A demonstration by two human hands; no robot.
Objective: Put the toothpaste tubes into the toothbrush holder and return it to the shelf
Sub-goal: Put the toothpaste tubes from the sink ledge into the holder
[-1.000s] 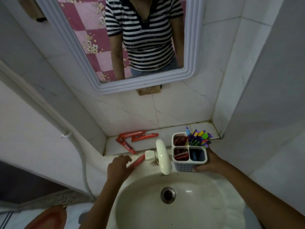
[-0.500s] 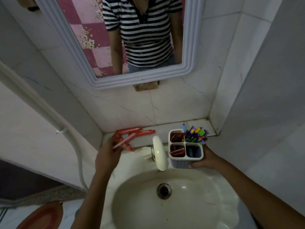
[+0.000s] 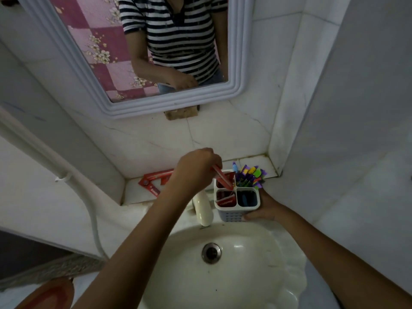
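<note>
your left hand (image 3: 196,168) has its fingers curled tight around a red toothpaste tube (image 3: 223,177), pinched at the upper end, and the tube slants down and to the right with its lower tip right at the centre divider of the toothbrush holder (image 3: 236,198), over the back left compartment. whether the tip is already inside that cell or just touching the rim, you can't tell from here. your left forearm runs diagonally up from the bottom of the view and crosses over the tap (image 3: 203,210).

your right hand (image 3: 264,208) is wrapped around the holder's right side, fingers closed on its lower wall, thumb side hidden behind the white plastic. the holder sits at the back edge of the sink (image 3: 256,264), just beside the tap, upright. it's a white four-cell caddy: the front left cell already holds another red tube (image 3: 226,200), the front right cell shows something blue (image 3: 246,198), and the back right cell is packed with colourful toothbrushes (image 3: 249,175) sticking up.

further out, more red toothpaste tubes (image 3: 153,182) lie on the tiled shelf (image 3: 131,190) to the left, partly behind your left wrist. above the shelf hangs the mirror (image 3: 234,92), showing a striped shirt.
</note>
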